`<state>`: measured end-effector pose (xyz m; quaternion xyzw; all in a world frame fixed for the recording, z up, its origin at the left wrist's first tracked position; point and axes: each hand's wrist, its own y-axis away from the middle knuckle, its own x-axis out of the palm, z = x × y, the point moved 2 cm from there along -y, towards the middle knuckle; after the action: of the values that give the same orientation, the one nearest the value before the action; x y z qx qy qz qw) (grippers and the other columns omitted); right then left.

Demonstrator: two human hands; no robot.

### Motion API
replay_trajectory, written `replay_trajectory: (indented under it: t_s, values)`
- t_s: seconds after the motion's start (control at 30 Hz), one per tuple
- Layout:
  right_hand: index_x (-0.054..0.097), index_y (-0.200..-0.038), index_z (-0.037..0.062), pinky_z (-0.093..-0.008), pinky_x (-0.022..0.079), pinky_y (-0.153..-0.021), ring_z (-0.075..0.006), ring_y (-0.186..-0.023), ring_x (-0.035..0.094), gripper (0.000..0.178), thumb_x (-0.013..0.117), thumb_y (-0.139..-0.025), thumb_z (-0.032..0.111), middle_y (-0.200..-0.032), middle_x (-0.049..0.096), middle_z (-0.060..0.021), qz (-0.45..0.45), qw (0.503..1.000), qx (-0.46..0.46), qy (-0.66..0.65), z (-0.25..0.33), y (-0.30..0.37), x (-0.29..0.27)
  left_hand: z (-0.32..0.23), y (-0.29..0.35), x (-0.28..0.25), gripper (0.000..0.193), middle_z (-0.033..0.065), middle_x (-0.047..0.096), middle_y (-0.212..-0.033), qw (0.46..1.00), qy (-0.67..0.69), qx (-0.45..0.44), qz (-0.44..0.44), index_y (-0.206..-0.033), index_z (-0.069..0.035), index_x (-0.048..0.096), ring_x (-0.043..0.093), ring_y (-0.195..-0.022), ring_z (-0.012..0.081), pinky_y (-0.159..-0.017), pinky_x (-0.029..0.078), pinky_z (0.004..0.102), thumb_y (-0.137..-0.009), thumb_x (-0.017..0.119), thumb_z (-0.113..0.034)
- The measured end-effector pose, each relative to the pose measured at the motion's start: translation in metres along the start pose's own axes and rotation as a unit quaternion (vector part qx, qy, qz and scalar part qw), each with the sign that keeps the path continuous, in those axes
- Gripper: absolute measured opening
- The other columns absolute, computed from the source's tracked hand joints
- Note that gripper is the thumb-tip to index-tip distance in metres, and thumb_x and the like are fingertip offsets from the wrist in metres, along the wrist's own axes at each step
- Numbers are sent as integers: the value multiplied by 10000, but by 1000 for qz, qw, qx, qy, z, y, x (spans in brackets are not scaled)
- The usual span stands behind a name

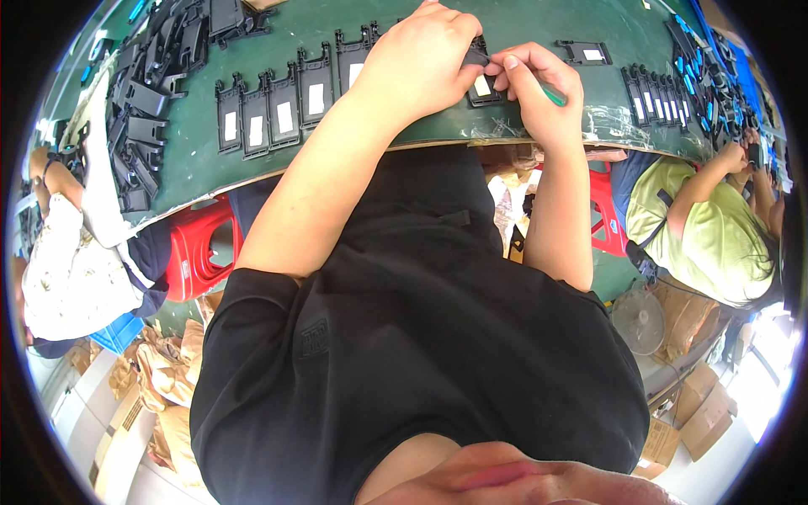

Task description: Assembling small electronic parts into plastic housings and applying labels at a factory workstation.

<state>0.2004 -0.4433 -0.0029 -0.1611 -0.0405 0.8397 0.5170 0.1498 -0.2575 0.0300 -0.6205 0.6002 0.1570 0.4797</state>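
My left hand is closed, pinching a small black plastic part over the green table. Between the fingers of my right hand is a slim tool with a green handle. Its far end meets the black part, but its tip is too small to make out. Directly below both hands lies a black plastic panel with a white label. To the left stands a row of similar labelled panels, partly covered by my left hand and forearm.
Loose black plastic parts are heaped on the left of the green table. On the right are one separate panel, a tight row of panels and blue-and-black parts. Co-workers sit at both sides, near red stools.
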Motion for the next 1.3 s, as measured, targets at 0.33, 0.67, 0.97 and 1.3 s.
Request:
replay_trajectory:
  t_s: [0.33,0.67,0.97,1.3]
  values:
    - [739,-976,-32,-235,534,-741,-62,-759,648,140,627,-1008,46,-866,759,-35,10,1000,9,-11,2,-1,0,1,0,-2,302,228,691,-997,1000,2,0,11,-1040,18,667,666,-1045,411,-1120,465,488,-816,755,-163]
    - [732,-1008,-2,-212,462,-657,-57,-764,616,180,581,-1041,91,-897,740,-18,57,998,20,-1,1,-6,-1,3,1,0,297,230,701,-992,1000,8,7,-8,-1026,18,686,671,-1027,413,-1092,486,490,-813,762,-176]
    - [714,-972,-5,-223,454,-651,-64,-707,581,187,565,-1037,88,-849,704,-7,108,992,65,-29,-3,-23,-1,-1,0,-7,260,223,701,-1001,1000,-1,6,7,-1030,13,689,663,-1037,411,-1090,484,491,-806,725,-113]
    - [736,-942,-2,-269,481,-654,-90,-690,587,162,615,-986,96,-817,734,-53,7,997,73,-3,20,6,-22,2,20,-36,312,181,661,-1116,993,-72,6,-97,-1057,3,679,616,-1110,366,-1027,441,491,-763,697,-101]
